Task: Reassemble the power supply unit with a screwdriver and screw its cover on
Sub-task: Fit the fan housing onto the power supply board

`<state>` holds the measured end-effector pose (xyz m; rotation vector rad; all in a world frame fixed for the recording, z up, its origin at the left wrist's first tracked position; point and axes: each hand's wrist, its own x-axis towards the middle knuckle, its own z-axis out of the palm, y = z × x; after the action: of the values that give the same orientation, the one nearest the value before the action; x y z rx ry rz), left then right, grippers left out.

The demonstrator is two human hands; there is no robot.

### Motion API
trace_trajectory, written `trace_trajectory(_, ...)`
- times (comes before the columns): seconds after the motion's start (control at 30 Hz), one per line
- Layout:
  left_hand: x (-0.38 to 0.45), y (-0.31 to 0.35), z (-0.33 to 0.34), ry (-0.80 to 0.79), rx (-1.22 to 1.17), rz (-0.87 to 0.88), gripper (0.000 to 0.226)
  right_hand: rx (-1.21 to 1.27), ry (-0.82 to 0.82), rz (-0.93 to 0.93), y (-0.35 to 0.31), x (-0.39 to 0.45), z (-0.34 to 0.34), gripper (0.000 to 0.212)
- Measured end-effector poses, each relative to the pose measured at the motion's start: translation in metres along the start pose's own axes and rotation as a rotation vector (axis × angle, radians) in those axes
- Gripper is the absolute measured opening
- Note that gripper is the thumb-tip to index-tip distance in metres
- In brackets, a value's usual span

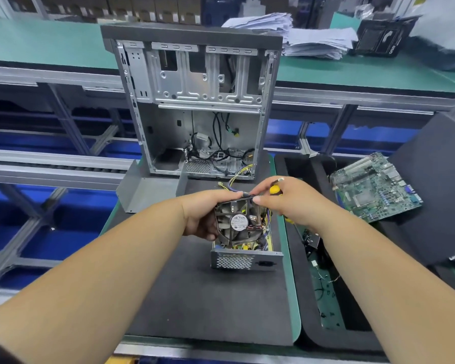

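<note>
The open PSU [243, 254] sits mid-mat, long axis running near to far, vent end nearest. Both hands hold the fan [238, 223] tilted over its far half: the left hand [204, 215] grips the fan's left edge, the right hand [281, 197] pinches the wires at its top right corner with the screwdriver [275, 189] tucked in the palm. The cover [149, 191] lies far left, nearer the left hand.

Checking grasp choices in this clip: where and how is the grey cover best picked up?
The cover is a bent sheet standing open side up, left of the hands. I would pinch its upright right wall from above; the flat base lies on the mat and offers no edge. Both hands are busy: left hand, right hand.
</note>
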<state>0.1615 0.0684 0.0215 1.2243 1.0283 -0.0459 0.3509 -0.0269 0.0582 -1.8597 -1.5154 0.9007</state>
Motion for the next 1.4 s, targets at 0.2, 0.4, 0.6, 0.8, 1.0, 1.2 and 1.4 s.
trace_trajectory(0.2,-0.002,0.001,-0.009,-0.051,0.007,0.007,0.047,0.01,-0.036,0.009,0.0,0.007,0.0,0.004)
trace_trajectory(0.4,-0.001,-0.021,-0.021,0.082,-0.047,0.256,0.025,-0.137,0.01,0.009,0.021,0.004,0.013,0.01)
trace_trajectory(0.6,-0.002,-0.048,-0.019,0.138,0.269,0.435,0.011,-0.234,-0.025,-0.043,0.031,-0.003,0.032,0.013)
trace_trajectory(0.8,0.0,-0.054,-0.021,0.169,0.343,0.55,0.018,-0.201,-0.052,-0.004,0.029,-0.003,0.037,0.012)
trace_trajectory(1.0,0.006,-0.063,-0.015,0.221,0.557,0.514,0.024,-0.319,-0.172,0.05,0.035,-0.003,0.046,0.014)
trace_trajectory(1.2,0.006,-0.064,-0.011,0.192,0.683,0.454,0.033,-0.403,-0.238,0.077,0.045,-0.004,0.052,0.017)
trace_trajectory(1.4,0.008,-0.066,-0.009,0.17,0.72,0.431,0.032,-0.473,-0.244,0.055,0.048,-0.006,0.052,0.021)
